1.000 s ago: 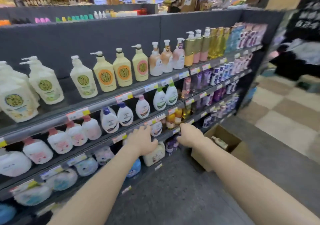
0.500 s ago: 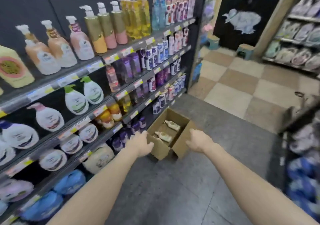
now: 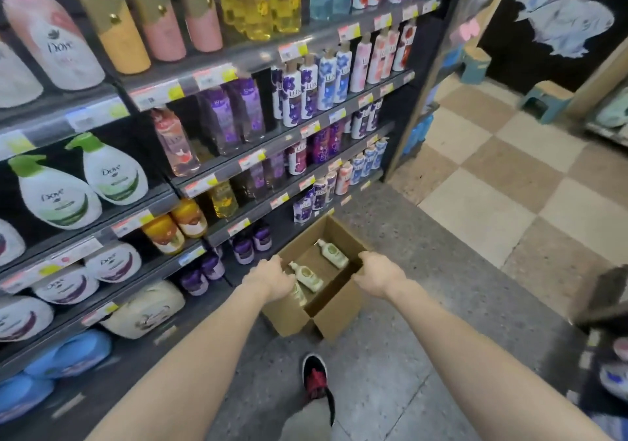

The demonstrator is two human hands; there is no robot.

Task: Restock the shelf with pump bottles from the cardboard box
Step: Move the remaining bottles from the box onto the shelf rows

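Note:
An open cardboard box (image 3: 339, 311) stands on the floor against the foot of the dark shelf (image 3: 258, 55). Two pale green pump bottles, one further back (image 3: 334, 255) and one nearer (image 3: 307, 275), lie inside it. A third bottle (image 3: 299, 297) is partly hidden under my left hand. My left hand (image 3: 272, 277) hangs over the box's left rim with its fingers bent down and holds nothing that I can see. At the right rim is my right hand (image 3: 377, 272), fingers spread, also holding nothing.
The shelf rows hold Dove, Lux and other bottles. My foot in a red and black shoe (image 3: 316, 379) is on the grey floor behind the box. Another rack (image 3: 608, 355) edges in at the right. Two low stools (image 3: 543, 99) stand on the checkered floor beyond.
The view has swung right and down from the upper shelves to the box. Both hands have come forward from the shelf edge to the box's rims.

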